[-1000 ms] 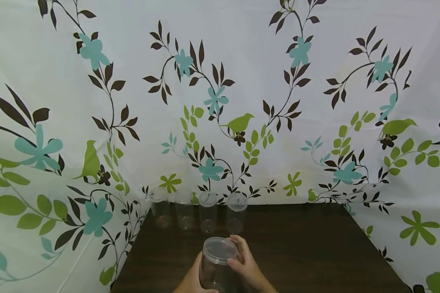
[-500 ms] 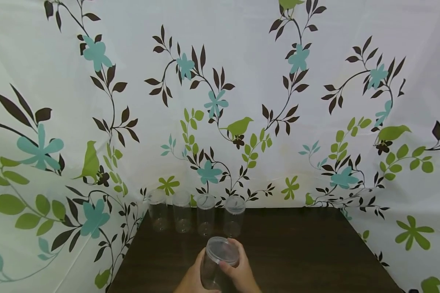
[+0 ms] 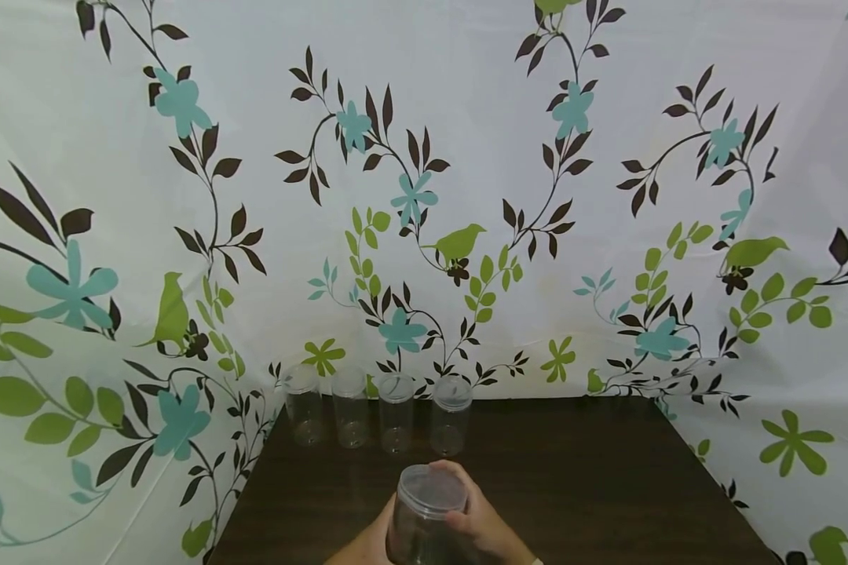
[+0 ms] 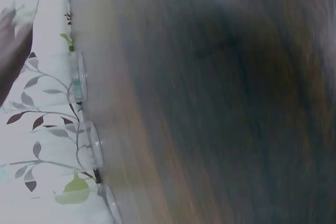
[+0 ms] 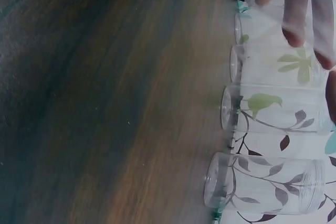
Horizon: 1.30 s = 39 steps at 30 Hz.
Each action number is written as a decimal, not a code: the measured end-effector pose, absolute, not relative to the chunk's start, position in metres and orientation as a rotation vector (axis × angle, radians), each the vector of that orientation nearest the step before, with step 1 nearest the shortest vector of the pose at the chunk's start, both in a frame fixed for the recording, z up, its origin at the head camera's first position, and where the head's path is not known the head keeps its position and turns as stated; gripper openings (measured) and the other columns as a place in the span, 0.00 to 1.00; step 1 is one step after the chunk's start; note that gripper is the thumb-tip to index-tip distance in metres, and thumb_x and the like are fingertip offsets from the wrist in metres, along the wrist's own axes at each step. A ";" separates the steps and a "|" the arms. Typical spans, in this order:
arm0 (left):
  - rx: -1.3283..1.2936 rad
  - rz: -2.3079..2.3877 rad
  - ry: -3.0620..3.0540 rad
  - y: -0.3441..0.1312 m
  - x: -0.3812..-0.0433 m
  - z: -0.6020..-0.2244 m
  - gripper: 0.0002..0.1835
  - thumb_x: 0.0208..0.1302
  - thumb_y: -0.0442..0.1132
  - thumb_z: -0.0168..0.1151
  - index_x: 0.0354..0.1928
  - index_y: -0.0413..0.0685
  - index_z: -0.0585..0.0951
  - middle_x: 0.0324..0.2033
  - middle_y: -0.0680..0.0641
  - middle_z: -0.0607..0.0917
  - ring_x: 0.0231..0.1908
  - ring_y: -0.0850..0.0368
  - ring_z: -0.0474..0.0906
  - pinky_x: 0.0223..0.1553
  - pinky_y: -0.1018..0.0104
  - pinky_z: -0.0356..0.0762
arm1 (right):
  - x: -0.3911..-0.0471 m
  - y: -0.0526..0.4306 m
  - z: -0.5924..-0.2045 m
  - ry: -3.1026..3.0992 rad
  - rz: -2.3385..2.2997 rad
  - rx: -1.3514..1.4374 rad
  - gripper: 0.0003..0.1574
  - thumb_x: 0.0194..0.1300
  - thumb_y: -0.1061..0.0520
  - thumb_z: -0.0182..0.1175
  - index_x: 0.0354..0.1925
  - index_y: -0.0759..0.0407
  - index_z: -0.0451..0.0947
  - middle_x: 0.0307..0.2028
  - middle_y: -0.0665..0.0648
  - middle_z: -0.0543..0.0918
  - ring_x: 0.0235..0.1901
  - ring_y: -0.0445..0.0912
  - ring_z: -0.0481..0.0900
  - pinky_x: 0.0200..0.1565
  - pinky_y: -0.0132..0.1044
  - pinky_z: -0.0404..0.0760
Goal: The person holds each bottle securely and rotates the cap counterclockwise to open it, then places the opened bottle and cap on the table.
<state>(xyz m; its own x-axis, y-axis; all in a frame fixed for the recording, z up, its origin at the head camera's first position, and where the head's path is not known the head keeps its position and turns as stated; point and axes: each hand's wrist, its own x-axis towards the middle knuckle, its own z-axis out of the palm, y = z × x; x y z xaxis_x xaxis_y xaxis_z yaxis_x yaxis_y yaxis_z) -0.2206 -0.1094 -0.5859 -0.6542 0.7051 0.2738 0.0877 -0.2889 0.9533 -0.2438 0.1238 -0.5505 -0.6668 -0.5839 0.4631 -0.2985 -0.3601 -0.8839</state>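
Filling everything beyond your hands hung the white cloth (image 3: 509, 157), printed with brown leaves, teal flowers and green birds! Beneath and ahead of your hands spread the dark table (image 3: 593, 479). Near its far edge stood four clear jars (image 3: 396, 424) in a row, ahead and toward your left, the rightmost almost straight beyond your grip and apart from it; any marking on them was too small to tell. And the hands: your left hand (image 3: 374, 537) wrapped the left side of the held jar (image 3: 420, 541), your right hand (image 3: 487, 524) curled round its upper right side. So that jar sat right between your palms, its lid (image 3: 433, 488) on top, your right thumb at the rim!
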 end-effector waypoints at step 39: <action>0.908 1.946 2.158 -0.118 -0.225 -0.584 0.61 0.50 0.31 0.78 0.79 0.45 0.46 0.70 0.33 0.62 0.63 0.56 0.71 0.60 0.66 0.72 | -0.228 0.100 -0.550 1.999 -2.237 -0.831 0.54 0.67 0.53 0.68 0.76 0.68 0.46 0.66 0.75 0.63 0.61 0.55 0.74 0.59 0.35 0.74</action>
<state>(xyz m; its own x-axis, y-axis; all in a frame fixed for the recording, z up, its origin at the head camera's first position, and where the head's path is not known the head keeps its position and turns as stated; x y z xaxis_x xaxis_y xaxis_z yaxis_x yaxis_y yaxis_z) -0.2255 -0.1183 -0.5838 -0.8179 0.4840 0.3113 0.3595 0.0074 0.9331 -0.2281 0.0996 -0.5499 -0.8572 -0.3634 0.3650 -0.3221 -0.1746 -0.9304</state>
